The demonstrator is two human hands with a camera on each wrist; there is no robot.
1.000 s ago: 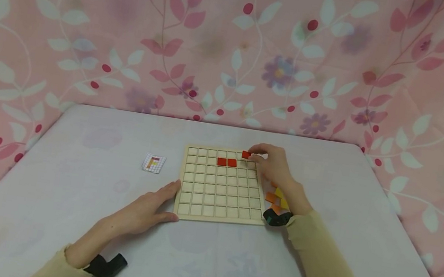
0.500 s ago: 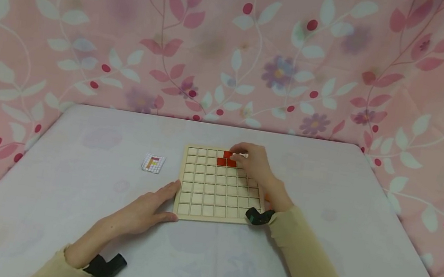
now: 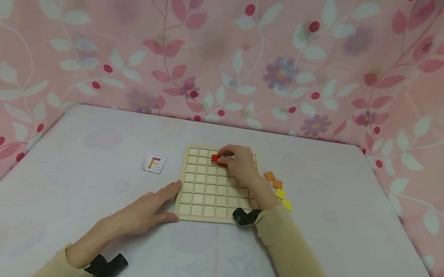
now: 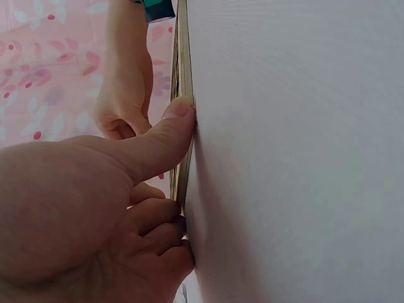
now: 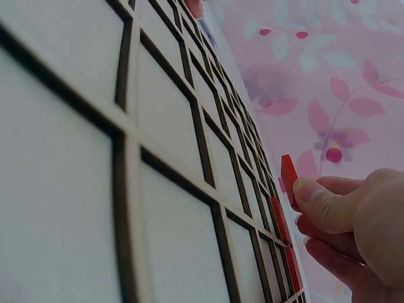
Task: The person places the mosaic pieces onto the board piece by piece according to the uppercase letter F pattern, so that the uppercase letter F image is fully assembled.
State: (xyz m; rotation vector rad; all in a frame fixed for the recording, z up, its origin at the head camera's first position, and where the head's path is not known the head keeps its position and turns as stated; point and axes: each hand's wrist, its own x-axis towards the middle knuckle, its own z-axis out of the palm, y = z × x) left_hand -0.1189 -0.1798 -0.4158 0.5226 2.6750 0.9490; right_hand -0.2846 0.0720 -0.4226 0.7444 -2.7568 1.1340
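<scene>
A pale wooden grid board [image 3: 210,189] lies on the table. My left hand [image 3: 147,212] rests against its left side with fingers extended; in the left wrist view the thumb [image 4: 165,139] lies along the board's edge. Over the far rows, my right hand [image 3: 240,164] pinches a red square tile [image 5: 288,180] between thumb and fingers. The right wrist view shows that tile tilted, close above the grid. Below it, two red tiles [image 5: 279,219] sit in cells side by side, mostly hidden by my right hand in the head view.
Right of the board lie loose orange tiles [image 3: 277,184] and yellow tiles [image 3: 286,205]. A small card [image 3: 154,164] with a coloured grid pattern lies to the left. A floral cloth [image 3: 234,54] hangs behind the table.
My right hand has carried the red tile leftward across the board's far rows. The loose tiles on the right have come into fuller view. My left hand has stayed in place.
</scene>
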